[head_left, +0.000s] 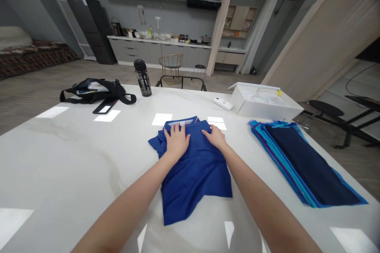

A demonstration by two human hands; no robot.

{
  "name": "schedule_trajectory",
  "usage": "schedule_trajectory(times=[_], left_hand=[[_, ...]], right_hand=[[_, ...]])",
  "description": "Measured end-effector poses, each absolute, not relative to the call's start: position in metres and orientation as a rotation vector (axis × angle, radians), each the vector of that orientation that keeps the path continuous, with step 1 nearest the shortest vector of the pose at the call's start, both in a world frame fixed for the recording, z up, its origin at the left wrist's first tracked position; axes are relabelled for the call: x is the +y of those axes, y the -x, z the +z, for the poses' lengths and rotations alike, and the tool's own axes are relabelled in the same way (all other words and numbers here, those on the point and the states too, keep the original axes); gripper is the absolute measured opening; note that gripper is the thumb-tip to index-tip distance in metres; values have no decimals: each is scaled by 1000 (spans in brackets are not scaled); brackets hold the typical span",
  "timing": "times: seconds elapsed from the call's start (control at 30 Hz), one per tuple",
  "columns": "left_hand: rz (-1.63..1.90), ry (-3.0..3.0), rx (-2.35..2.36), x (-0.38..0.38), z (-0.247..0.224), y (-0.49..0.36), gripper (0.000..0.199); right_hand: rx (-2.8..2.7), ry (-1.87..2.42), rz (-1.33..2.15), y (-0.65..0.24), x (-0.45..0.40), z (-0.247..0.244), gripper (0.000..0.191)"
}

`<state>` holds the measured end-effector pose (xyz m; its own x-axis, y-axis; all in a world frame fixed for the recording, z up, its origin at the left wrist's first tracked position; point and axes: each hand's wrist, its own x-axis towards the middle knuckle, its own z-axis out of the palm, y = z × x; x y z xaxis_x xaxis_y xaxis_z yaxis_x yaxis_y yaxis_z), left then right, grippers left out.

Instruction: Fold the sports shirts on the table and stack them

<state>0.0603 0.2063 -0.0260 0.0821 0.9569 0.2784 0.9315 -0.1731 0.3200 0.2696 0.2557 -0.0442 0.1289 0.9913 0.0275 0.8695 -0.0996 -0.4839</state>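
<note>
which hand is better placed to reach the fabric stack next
Probably the right hand: it touches the blue shirt on the side nearer the fabric stack, while the left hand is farther away.

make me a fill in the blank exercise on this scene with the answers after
1. The left hand and right hand touch a shirt coloured ____.
2. The folded stack lies nearer the ____ hand.
3. The box behind that stack is coloured ____.
4. The bag lies to the bottle's ____.

Missing words: blue; right; white; left
</note>
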Motion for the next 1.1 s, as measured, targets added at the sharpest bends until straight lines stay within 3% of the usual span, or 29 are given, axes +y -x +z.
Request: schedule_trajectory(times=[0.07,0.13,0.23,0.47,0.6,0.7,0.87,0.97,1.03,1.1], left_hand=[[488,-2198,2143,216,-34,-41,62],[394,-2217,2104,226,-42,-31,64],[460,-2310,1970,249,-49,-29,51],[654,-2294,1781,298,-25,-32,22],[745,-2470,1691,250,3,-26,17],[474,-2570,1465,184,18,-17,12],[165,-2308,1059,78,36,1,4],[53,-1978,739,43,47,7,11],[39,-1818,662,38,51,7,20],[151,-1798,780,47,46,7,19]], right_hand=[[-1746,2053,449,-263,269,-44,49],[-1713,2064,463,-258,283,-46,35],[-1695,2017,424,-254,299,-51,23],[-1533,1681,293,-258,304,-35,27],[-1741,1387,660,-276,257,6,18],[-1977,1325,1100,-298,196,37,15],[-2284,1341,1906,-329,98,53,23],[-2188,1308,2279,-334,68,46,35],[-2149,1272,2232,-329,62,41,37],[-2140,1339,1862,-318,66,35,32]])
